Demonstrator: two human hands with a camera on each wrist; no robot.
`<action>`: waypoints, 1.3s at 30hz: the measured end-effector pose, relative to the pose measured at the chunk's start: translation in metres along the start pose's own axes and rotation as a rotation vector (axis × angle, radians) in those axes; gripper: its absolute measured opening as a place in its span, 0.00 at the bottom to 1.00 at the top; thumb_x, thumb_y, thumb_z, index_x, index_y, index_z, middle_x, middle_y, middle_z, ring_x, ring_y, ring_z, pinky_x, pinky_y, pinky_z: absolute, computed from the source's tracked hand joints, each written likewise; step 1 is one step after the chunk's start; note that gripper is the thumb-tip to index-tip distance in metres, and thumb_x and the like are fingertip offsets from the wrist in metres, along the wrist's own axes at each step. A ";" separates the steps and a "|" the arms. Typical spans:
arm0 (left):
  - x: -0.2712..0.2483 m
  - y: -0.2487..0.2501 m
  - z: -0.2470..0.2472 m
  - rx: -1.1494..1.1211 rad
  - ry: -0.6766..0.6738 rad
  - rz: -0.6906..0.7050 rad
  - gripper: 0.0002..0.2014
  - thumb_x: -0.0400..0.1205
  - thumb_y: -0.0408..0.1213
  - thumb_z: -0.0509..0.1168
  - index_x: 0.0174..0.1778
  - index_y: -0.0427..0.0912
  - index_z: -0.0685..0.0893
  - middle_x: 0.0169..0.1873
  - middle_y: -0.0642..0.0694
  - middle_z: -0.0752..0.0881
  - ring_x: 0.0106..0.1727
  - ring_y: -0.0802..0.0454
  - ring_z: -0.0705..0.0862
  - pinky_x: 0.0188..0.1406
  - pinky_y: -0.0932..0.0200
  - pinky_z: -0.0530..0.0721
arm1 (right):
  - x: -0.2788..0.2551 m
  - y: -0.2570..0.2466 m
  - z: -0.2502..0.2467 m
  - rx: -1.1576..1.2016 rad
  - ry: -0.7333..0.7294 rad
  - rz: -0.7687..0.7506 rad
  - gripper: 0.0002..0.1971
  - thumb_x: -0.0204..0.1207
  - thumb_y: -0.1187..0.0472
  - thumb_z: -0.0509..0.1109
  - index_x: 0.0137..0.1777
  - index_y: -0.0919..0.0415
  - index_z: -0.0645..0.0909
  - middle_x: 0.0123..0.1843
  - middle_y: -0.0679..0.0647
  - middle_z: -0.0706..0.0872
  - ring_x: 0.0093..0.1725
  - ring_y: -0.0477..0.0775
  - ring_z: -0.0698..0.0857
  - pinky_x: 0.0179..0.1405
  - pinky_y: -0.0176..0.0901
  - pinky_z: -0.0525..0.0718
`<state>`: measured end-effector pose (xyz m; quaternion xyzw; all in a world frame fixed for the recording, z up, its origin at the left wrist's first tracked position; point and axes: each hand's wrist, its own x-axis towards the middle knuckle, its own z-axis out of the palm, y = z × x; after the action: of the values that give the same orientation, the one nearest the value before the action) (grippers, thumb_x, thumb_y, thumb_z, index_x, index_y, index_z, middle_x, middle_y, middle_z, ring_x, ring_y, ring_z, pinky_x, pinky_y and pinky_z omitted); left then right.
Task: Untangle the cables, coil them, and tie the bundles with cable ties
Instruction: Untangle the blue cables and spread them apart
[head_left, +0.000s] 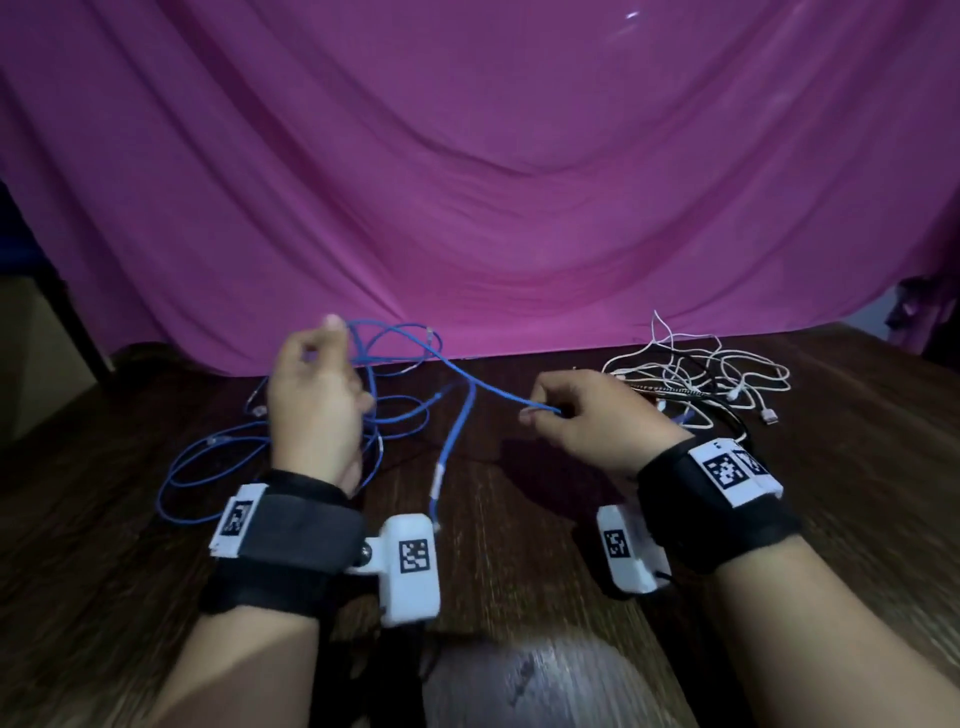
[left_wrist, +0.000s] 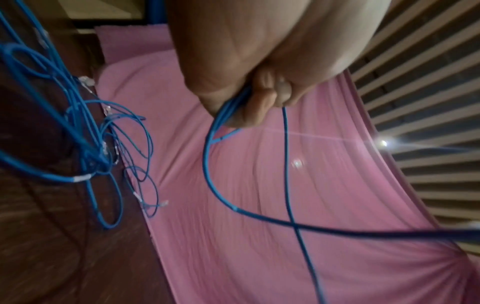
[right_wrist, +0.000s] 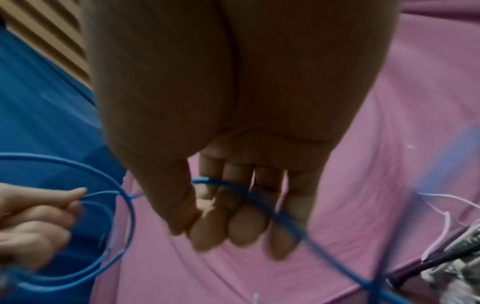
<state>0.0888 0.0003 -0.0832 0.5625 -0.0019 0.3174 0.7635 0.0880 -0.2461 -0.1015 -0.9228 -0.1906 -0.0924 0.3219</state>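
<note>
A long blue cable (head_left: 467, 382) stretches taut between my two hands above the dark wooden table (head_left: 519, 545). My left hand (head_left: 317, 384) is raised and grips several gathered blue loops (left_wrist: 226, 111); in the left wrist view its fingers (left_wrist: 259, 107) curl round them. My right hand (head_left: 566, 415) pinches a single blue strand (right_wrist: 335, 259), which crosses its curled fingers (right_wrist: 246, 226). The rest of the blue cable lies in loose tangled loops (head_left: 218, 457) on the table under and left of my left hand, with clear plugs showing.
A separate tangle of white and black cables (head_left: 696, 374) lies at the back right, just beyond my right hand. A pink cloth (head_left: 467, 182) hangs behind the table's far edge. A loose blue end (head_left: 439, 478) lies between my wrists.
</note>
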 end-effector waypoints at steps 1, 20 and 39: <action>0.007 0.003 -0.007 -0.052 0.072 -0.013 0.14 0.91 0.41 0.61 0.38 0.50 0.72 0.18 0.58 0.66 0.20 0.61 0.64 0.16 0.67 0.64 | 0.000 0.005 -0.002 -0.063 0.002 0.007 0.15 0.82 0.48 0.72 0.40 0.58 0.80 0.31 0.52 0.83 0.34 0.50 0.78 0.47 0.50 0.79; -0.054 -0.019 0.042 0.282 -0.400 -0.188 0.17 0.86 0.54 0.65 0.55 0.41 0.78 0.43 0.45 0.86 0.35 0.58 0.85 0.31 0.62 0.83 | -0.003 -0.049 0.029 0.068 0.044 -0.253 0.12 0.83 0.56 0.63 0.44 0.57 0.85 0.40 0.47 0.91 0.40 0.40 0.85 0.43 0.40 0.81; 0.127 -0.001 0.006 0.476 -0.142 0.023 0.11 0.88 0.25 0.56 0.47 0.44 0.77 0.34 0.48 0.80 0.29 0.58 0.76 0.30 0.64 0.76 | 0.006 -0.022 0.036 0.275 0.159 -0.116 0.07 0.82 0.55 0.75 0.57 0.52 0.88 0.50 0.46 0.92 0.51 0.45 0.88 0.59 0.43 0.84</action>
<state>0.1927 0.0559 -0.0358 0.7474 0.0130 0.2770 0.6037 0.0861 -0.2060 -0.1158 -0.8474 -0.2280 -0.1566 0.4533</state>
